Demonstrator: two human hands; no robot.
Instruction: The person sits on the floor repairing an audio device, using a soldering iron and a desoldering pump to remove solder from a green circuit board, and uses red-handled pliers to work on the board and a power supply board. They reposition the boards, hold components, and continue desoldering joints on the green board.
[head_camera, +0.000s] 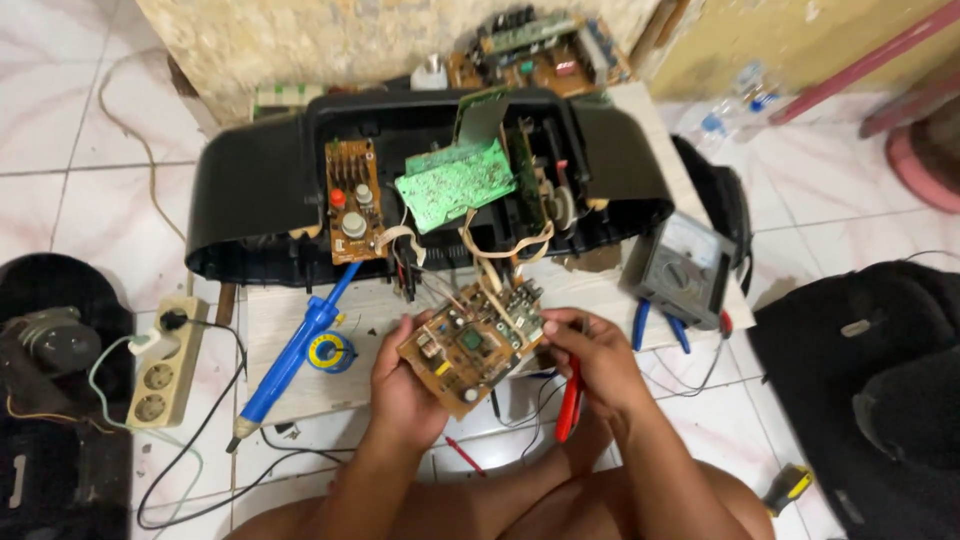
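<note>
I have the brown circuit board (470, 347) cradled in my left hand (405, 385), fingers curled under its lower edge and thumb along the side, holding it up over the front of the wooden worktop (300, 345). My right hand (595, 360) pinches the board's right corner, and its fingers also wrap a red-handled tool (568, 405) that hangs down from my palm (what kind I cannot tell from here). The board is already out of the black casing (250, 200) but not free: a bundle of wires (440, 285) runs from its top edge back into the open shell. Inside that shell a green board (455, 180) is tipped up loose and a smaller brown board (352, 200) sits at the left, so the opening-up looks well along while the work on this board looks unfinished. The blue soldering tool (295, 350) lies untouched beside the solder spool (330, 352), and the grey multimeter (685, 268) rests to the right.
</note>
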